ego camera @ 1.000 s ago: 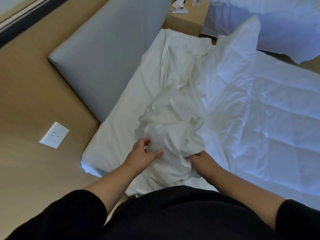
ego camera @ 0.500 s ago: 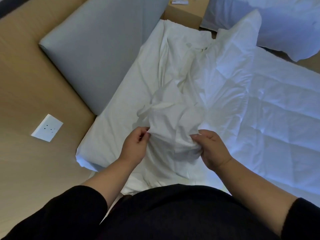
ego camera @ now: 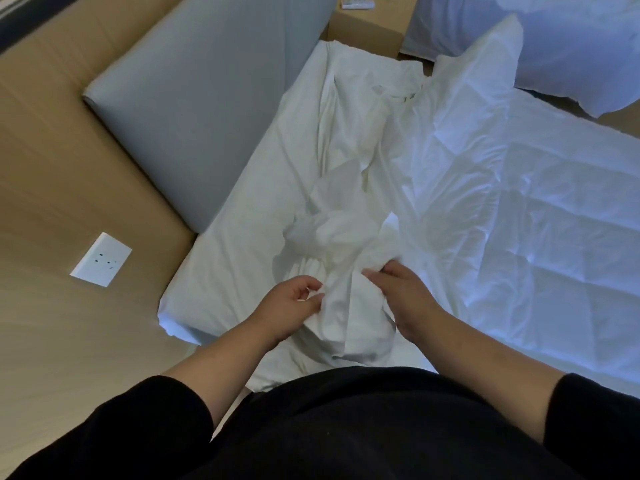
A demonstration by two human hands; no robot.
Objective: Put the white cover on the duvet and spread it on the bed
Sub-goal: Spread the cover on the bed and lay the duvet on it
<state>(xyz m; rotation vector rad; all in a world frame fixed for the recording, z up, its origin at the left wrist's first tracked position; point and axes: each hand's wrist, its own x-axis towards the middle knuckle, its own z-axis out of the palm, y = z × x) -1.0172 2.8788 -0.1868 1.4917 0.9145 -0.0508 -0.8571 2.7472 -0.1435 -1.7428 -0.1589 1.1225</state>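
Two hands gather a bunched white cover (ego camera: 332, 244) above the bed (ego camera: 242, 216): the left hand (ego camera: 291, 301) pinches a gathered fold, the right hand (ego camera: 403, 296) clutches the fabric from the opposite side. The quilted duvet (ego camera: 519, 202) lies flat just right of the cover. A grey headboard (ego camera: 207, 109) and wall socket (ego camera: 101, 258) sit left.

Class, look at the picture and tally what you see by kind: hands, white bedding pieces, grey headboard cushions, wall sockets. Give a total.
Hands: 2, left hand and right hand
White bedding pieces: 2, cover and duvet
Grey headboard cushions: 1
Wall sockets: 1
Total: 6
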